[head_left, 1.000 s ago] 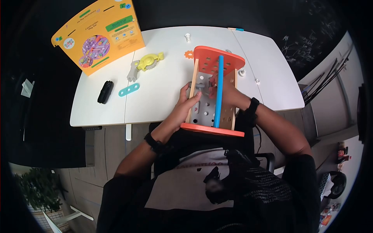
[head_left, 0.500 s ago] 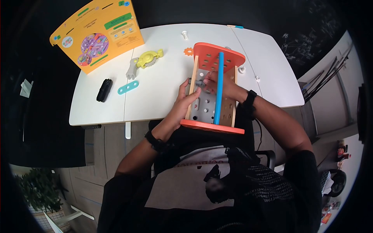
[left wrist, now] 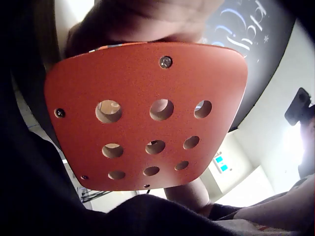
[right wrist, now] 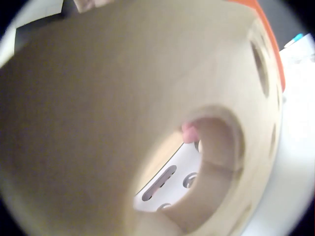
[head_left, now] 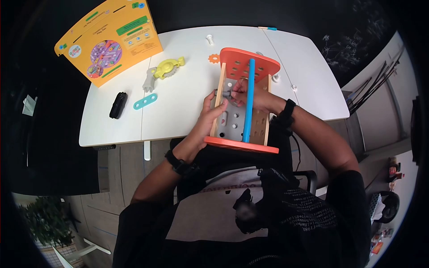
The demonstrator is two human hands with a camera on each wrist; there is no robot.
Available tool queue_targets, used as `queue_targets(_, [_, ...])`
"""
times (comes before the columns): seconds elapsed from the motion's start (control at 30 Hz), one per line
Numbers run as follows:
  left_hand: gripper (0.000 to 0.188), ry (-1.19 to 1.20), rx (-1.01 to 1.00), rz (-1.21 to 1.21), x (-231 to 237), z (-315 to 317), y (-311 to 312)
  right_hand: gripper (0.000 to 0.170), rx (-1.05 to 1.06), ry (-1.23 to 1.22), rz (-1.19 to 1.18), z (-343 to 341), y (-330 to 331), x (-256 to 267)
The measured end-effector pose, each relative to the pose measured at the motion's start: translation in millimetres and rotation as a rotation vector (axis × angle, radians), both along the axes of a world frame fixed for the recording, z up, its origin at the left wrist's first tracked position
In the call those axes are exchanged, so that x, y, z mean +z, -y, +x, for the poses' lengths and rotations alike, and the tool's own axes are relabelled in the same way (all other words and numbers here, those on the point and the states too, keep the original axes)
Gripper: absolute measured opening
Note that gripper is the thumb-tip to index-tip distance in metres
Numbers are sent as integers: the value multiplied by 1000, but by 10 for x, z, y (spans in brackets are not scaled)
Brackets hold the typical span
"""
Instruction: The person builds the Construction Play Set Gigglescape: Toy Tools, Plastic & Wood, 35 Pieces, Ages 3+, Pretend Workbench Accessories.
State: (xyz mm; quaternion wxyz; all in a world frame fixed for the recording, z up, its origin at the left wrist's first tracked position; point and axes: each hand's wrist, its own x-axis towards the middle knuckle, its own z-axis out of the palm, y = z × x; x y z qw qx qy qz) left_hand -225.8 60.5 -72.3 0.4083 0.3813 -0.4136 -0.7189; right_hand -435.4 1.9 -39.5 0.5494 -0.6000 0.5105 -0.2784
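Observation:
A toy frame with red ends (head_left: 241,145), wooden sides, a grey perforated panel and a blue bar (head_left: 249,102) is held over the table's front edge. The left hand (head_left: 206,123) grips its left wooden side, thumb inside, fingers outside near a grey bolt (head_left: 226,94) that passes through that side. Reaching in past the blue bar, the right hand (head_left: 259,97) pinches at the bolt's inner end; its fingertips are partly hidden. One red end (left wrist: 142,132) fills the left wrist view below the left hand (left wrist: 147,19). A wooden side (right wrist: 88,118) covers most of the right wrist view.
On the white table (head_left: 178,107) lie a yellow and grey toy tool (head_left: 167,68), a teal strip (head_left: 145,102), a black case (head_left: 118,105), an orange gear (head_left: 214,58) and several white pieces. A yellow box (head_left: 107,42) stands at the back left.
The right hand's fingers have shifted left inside the frame, onto the bolt's inner end. The left hand keeps its grip. The whole head view has shifted slightly.

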Motion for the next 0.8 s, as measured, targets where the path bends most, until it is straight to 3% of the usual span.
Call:
queue_targets(0.07, [86, -4, -2, 15, 49, -4, -11, 23, 1, -9, 29, 7, -30, 60])
queue_targets(0.13, [86, -9, -1, 31, 113, -9, -37, 20, 64, -188, -62, -4, -62, 83])
queue_targets(0.27, [87, -71, -13, 73, 162, -26, -63, 21, 78, -105, -98, -20, -37, -9])
queue_targets(0.33, [87, -99, -11, 74, 125, -24, -53, 31, 177, -297, -24, -1, -5, 83])
queue_targets(0.47, [86, -47, -18, 47, 5, 8, 2, 41, 58, -271, 49, 81, -94, 207])
queue_targets(0.8, [86, -49, -9, 48, -26, -7, 16, 25, 65, -75, -106, 22, -75, 5])
